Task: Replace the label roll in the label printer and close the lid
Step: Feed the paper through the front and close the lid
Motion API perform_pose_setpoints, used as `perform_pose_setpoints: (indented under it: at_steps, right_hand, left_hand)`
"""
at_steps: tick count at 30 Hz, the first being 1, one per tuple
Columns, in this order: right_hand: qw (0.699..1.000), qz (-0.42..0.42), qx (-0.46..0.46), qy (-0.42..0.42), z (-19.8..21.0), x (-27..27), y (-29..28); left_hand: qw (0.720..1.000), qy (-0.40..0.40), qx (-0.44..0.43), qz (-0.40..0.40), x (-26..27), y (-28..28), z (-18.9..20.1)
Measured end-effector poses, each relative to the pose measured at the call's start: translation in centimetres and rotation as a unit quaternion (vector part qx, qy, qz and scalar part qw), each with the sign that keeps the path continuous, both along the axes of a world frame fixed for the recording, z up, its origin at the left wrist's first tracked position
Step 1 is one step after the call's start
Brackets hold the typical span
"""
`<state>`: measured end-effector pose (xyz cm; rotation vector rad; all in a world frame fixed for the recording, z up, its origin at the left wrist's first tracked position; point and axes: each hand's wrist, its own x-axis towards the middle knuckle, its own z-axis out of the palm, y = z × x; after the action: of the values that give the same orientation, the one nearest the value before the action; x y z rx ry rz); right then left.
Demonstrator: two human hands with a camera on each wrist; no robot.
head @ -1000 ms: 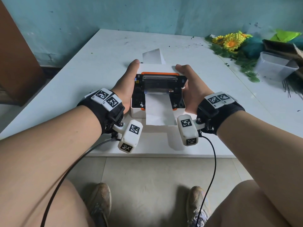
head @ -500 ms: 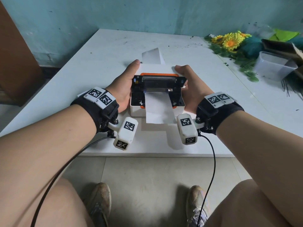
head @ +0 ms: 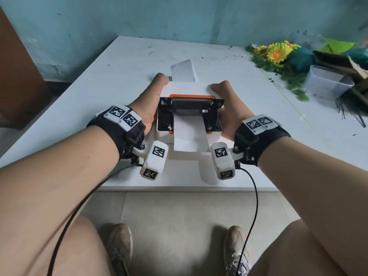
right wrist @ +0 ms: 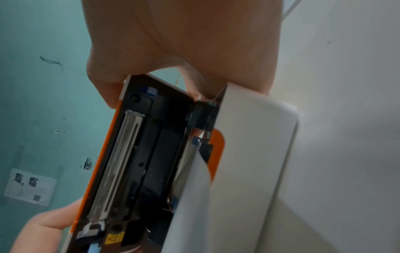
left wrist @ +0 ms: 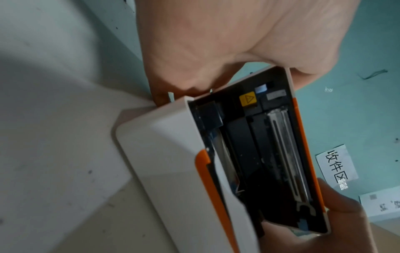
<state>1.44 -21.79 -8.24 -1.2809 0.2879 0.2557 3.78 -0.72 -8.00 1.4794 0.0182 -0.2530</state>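
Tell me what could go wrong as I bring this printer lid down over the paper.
1. The label strip hangs loose over the printer's front edge; if it sits skewed, the lid may clamp it crooked and jam.
2. The left hand and right hand grip the lid's sides, thumbs near the closing gap, so a pinch is possible.
3. More paper trails behind the printer and could snag.

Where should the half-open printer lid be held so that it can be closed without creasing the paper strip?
Hold the lid by its two side edges, one hand from each side, as the left hand and right hand hold it now. The paper strip runs out through the middle of the front and hangs over the printer edge, so coming from the sides keeps the fingers off it.
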Motion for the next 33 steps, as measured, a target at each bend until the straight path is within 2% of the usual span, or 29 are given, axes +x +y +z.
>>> perform_pose_setpoints:
  at_steps: [18,26,33]
  right_hand:
    - [0.999,0.018,-0.028,0.002,0.6,-0.1,0.0]
    - [0.998,0.023,-0.050,-0.025,0.7,0.1,-0.7]
    - [0.992,0.072,-0.095,-0.051,0.3,-1.0,-2.0]
  left_hand:
    - [1.000,0.017,0.007,-0.009,-0.3,0.1,0.4]
    - [0.999,0.000,-0.025,-0.043,-0.2,1.3,-0.1]
    - [0.995,0.007,-0.044,-0.087,0.2,2.4,-0.8]
